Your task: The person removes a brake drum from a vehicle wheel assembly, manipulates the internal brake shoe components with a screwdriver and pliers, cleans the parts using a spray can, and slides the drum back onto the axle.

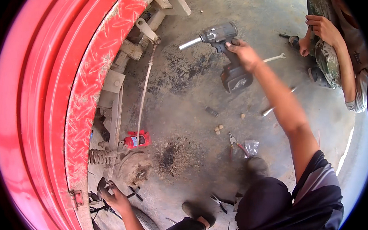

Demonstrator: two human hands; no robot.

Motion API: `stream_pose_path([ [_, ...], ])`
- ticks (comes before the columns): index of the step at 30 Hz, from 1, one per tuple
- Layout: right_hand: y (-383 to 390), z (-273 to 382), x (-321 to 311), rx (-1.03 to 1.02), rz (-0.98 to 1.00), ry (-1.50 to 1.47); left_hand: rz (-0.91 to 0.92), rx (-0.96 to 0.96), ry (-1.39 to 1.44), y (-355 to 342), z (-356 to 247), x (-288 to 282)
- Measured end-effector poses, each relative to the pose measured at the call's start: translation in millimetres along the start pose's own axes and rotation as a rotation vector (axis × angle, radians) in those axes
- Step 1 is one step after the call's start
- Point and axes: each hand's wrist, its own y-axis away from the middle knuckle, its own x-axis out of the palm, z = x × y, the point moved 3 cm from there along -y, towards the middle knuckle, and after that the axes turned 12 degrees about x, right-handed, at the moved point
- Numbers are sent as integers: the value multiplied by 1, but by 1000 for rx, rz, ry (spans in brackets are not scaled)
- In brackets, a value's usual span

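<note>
My right hand (241,53) grips the handle of a black and grey cordless impact wrench (220,32). A long silver socket (190,43) on its nose points left, and its battery hangs over the concrete floor. Low on the left, my left hand (115,199) is beside a rusty wheel hub with a round drum (133,166). Its fingers look dark and spread apart, and I make out nothing held in them. Behind the hub, a red bottle jack (136,139) stands near a coil spring (97,156). A thin rusty rod (145,81) slants up from there.
The red vehicle body (36,121) fills the left side. A person (333,42) crouches at the upper right. On the floor lie a wrench (274,58), a black socket (211,111), several nuts (218,129), red-handled pliers (235,144), a plastic bag (251,147) and black pliers (219,203).
</note>
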Motion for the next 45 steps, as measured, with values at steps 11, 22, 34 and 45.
stream_pose_path([
  [11, -109, 91, 43, -99, 18, 325, 220, -1004, 949, 87, 92, 84],
  [22, -130, 125, 61, -95, 11, 552, 352, -983, 937, 82, 80, 77],
  [34, -155, 134, 64, -58, 103, 717, 361, -911, 925, 85, 85, 81],
  [45, -185, 142, 71, -2, -2, 916, 404, -944, 875, 69, 63, 80],
])
